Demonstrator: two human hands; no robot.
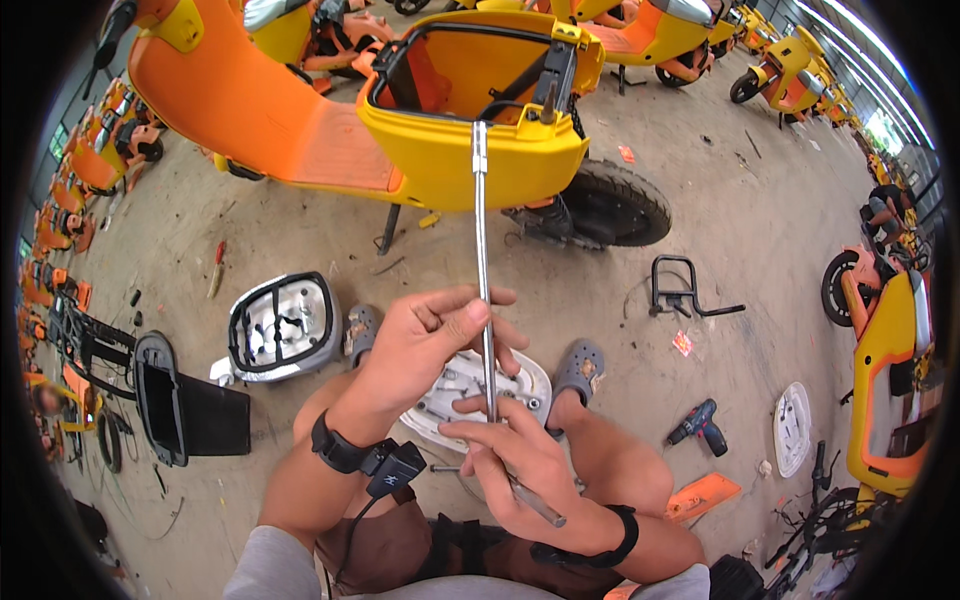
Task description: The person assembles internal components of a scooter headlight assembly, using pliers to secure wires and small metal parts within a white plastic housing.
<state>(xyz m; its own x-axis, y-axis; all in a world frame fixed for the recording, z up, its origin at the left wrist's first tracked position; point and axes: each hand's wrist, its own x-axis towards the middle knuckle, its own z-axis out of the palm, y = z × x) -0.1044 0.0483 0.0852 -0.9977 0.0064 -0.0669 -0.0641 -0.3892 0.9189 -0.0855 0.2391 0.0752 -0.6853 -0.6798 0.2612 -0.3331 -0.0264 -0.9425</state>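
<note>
A long metal rod (483,270) is gripped at two places: its lower part is clasped by the right hand (525,465), fingers closed around it, and its middle is pinched between the thumb and fingers of the left hand (425,340). The rod is held nearly upright, its socket-like top end reaching up in front of the yellow rear body of an orange and yellow scooter (400,110), its lower end protruding below the right hand. Just behind the hands, a white oval panel (525,375) is seen resting between the knees. A headlight housing (282,325) lies on the concrete floor (760,240) to the left, a cordless drill (698,425) to the right.
</note>
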